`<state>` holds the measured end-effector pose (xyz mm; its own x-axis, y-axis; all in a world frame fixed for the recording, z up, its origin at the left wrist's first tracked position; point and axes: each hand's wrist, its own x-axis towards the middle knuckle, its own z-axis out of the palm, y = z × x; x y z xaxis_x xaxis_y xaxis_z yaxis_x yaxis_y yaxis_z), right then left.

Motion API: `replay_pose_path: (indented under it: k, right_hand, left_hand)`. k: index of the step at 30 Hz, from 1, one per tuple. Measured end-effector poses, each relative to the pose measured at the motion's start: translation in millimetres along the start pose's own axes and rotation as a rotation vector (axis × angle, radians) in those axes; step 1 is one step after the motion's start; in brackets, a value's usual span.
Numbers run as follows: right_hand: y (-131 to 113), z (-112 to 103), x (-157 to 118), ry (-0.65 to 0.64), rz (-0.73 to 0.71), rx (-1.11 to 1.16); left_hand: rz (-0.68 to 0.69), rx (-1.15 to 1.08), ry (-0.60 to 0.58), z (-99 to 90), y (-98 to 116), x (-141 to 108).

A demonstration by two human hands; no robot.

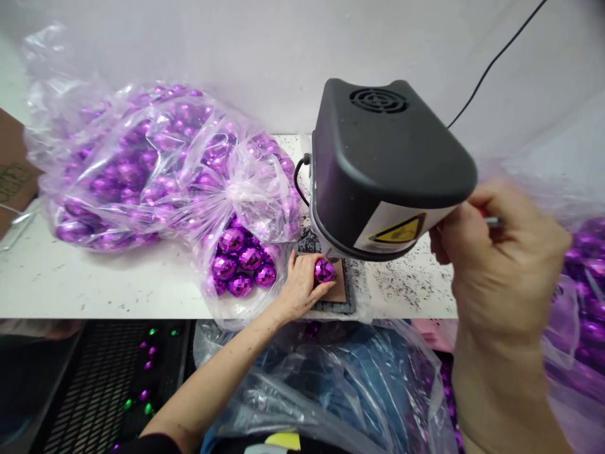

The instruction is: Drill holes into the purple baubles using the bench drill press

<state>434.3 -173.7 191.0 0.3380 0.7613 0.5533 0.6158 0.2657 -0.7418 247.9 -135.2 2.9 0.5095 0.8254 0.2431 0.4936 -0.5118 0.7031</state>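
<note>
My left hand point(301, 284) has its thumb and fingers closed around a shiny purple faceted ball point(324, 270). That ball rests over a brown pad point(336, 291) on the base of a black bench press machine point(392, 157). The machine's big housing leans out above and hides part of the base. At the housing's right side, my right hand point(505, 258) is raised, its fingers curled around a lever handle point(494, 221), of which only a short metal bit shows. Several matching balls point(240, 258) lie in the mouth of a clear plastic bag, just left of my left hand.
A large clear bag point(142, 170) full of purple balls covers the bench's left side. More bagged purple balls point(590, 277) stand at the right. Dark flecks litter the white bench point(401, 287). Clear plastic point(331, 378) covers my lap. A black mesh crate point(94, 384) sits lower left.
</note>
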Motion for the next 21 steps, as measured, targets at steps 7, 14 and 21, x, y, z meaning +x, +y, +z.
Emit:
replay_pose_path:
  k: [7, 14, 21]
  right_hand:
    - [9.8, -9.1, -46.8, -0.043, -0.090, -0.185]
    - [38.4, 15.2, -63.5, 0.144, -0.318, -0.118]
    - [50.0, 32.4, -67.2, 0.262, -0.363, -0.082]
  left_hand:
    - [-0.007, 0.042, -0.005, 3.2, -1.5, -2.9]
    - [0.008, 0.079, 0.013, 1.7, 0.6, -4.0]
    - [0.009, 0.076, -0.011, -0.3, 1.9, -3.3]
